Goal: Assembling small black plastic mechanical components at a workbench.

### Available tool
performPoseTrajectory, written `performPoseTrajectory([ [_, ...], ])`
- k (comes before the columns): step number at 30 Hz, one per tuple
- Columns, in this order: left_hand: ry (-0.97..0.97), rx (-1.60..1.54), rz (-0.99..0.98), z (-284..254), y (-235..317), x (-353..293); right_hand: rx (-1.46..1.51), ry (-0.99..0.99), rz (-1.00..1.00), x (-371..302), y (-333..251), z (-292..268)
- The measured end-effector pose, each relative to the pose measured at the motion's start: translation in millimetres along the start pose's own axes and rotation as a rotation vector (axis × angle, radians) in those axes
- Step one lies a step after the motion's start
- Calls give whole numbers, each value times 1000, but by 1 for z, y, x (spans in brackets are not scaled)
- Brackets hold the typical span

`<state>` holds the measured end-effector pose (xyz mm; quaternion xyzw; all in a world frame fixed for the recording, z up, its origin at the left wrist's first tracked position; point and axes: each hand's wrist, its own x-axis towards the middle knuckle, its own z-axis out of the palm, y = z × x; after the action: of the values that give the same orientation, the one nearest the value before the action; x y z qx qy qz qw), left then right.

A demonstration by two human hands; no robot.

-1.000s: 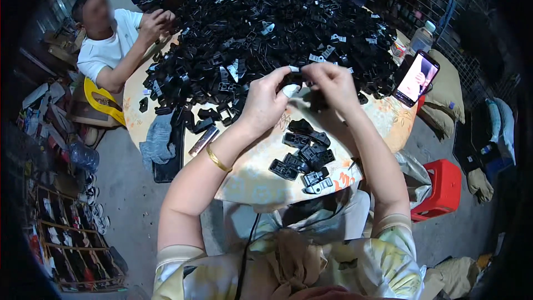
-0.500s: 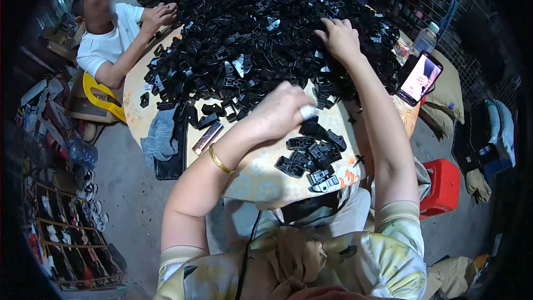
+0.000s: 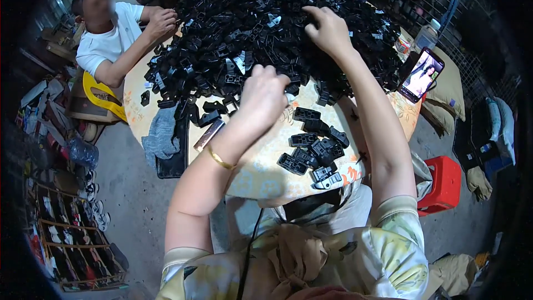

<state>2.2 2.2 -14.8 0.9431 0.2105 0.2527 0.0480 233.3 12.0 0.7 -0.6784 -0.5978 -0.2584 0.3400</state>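
A big heap of small black plastic parts (image 3: 239, 39) covers most of the round patterned table (image 3: 261, 169). At the near edge of this heap is my left hand (image 3: 264, 94), knuckles up and fingers curled under; what they grip, if anything, is hidden. Something white shows at one of its fingers. My right hand (image 3: 328, 30) reaches over the right part of the heap, thumb and forefinger apart, with nothing visible between them. Close to me on the tabletop lies a small group of separate black plastic parts (image 3: 319, 150), several of them flat side up.
A lit phone (image 3: 423, 75) leans at the right, near a clear bottle (image 3: 427, 34). Left of my forearm are a small box (image 3: 209, 134) and a grey cloth (image 3: 161, 136). A co-worker (image 3: 114, 39) sits at the far left. A red stool (image 3: 441, 185) stands right.
My left hand has moved left, away from the small group, where one more black part now shows at the far end. My right hand has shifted slightly left and away from me.
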Motion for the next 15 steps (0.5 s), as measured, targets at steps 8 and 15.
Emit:
performPoseTrajectory([
  [8,98,375,87,38,12,3,1004,-483,540,-46,-44,-76],
  [15,148,322,234,41,12,6,1091,-553,595,-77,-42,-71],
])
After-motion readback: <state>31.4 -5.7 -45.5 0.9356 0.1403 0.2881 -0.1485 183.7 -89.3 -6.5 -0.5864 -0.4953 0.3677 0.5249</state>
